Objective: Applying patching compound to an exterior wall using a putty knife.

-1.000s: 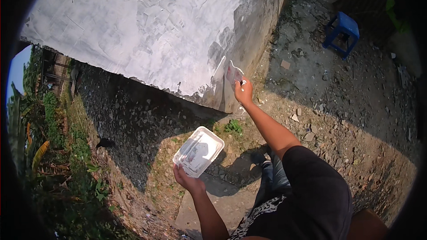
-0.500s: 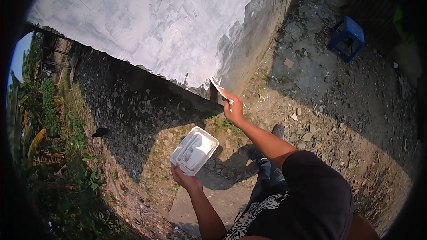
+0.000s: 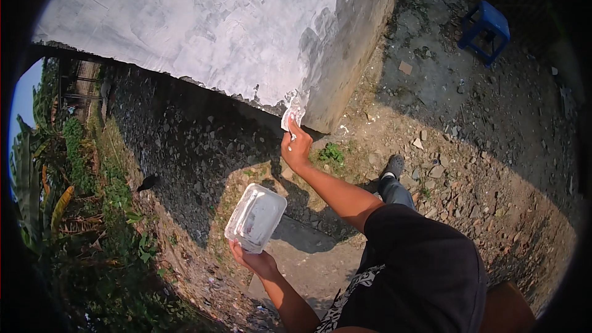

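In my right hand (image 3: 297,149) is a flat putty scraper (image 3: 291,118) smeared with white paste. Its face is pressed up against the low corner of a white-coated wall (image 3: 185,24), near the bottom edge. White smudges mark my fingers. My left hand (image 3: 258,261) grips the lower end of a shallow rectangular plastic tub (image 3: 275,197), tilted so its inside shows. White paste coats the tub's bottom and sides. Around the corner, the wall's narrow side (image 3: 345,65) is bare grey with ragged edges of paste.
A blue plastic stool (image 3: 486,31) stands at the far right in shade. Stones and rubble (image 3: 468,191) cover the ground. A concrete slab (image 3: 308,265) lies below my arms. Plants (image 3: 61,209) grow along the left. My shod foot (image 3: 393,166) shows near the wall corner.
My right hand has moved left, and the scraper has turned from edge-on to flat against the wall corner. The tub has shifted slightly left and down. The foot has come further into view.
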The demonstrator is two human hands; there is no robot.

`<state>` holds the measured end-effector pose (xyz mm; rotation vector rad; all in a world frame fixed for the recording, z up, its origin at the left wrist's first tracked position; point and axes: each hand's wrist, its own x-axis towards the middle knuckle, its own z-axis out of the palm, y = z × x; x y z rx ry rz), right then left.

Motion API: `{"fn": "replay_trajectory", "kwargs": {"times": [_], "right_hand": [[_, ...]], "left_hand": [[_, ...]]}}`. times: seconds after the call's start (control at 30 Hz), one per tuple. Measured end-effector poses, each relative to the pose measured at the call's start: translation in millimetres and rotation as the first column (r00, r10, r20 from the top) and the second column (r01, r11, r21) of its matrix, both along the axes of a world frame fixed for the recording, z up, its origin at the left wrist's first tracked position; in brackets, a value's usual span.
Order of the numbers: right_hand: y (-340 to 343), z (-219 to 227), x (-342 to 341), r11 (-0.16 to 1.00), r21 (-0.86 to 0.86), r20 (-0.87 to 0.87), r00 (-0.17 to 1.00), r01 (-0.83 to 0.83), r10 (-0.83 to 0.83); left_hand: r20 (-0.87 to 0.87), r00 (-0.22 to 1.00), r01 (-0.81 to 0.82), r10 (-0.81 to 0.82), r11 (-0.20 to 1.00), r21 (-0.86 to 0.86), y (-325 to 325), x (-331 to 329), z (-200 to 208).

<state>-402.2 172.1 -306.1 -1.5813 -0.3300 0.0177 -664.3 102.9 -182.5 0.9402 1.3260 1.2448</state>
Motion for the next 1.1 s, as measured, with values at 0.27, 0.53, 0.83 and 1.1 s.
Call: {"fn": "replay_trajectory", "kwargs": {"times": [0.27,0.53,0.83,1.1], "right_hand": [[-78.6,-25.5,10.4,0.947,-0.095,-0.027,0.952,-0.306,0.305],[-42.3,-44.0,105.8,0.995,0.096,-0.222,0.975,0.003,0.019],[-73.6,-5.3,29.0,0.963,0.060,0.097,0.962,-0.262,0.256],[-47.3,6.5,62.1,0.976,0.197,-0.314,0.937,-0.097,0.156]], "left_hand": [[0.059,0.998,-0.017,0.015,1.000,0.019,18.9,-3.2,-3.2],[0.104,0.995,0.009,-0.004,0.999,-0.050,9.4,49.8,13.0],[0.068,0.998,0.005,-0.004,1.000,-0.018,17.0,17.7,1.9],[0.103,0.994,0.029,-0.030,1.000,0.009,12.9,13.2,1.0]]}}
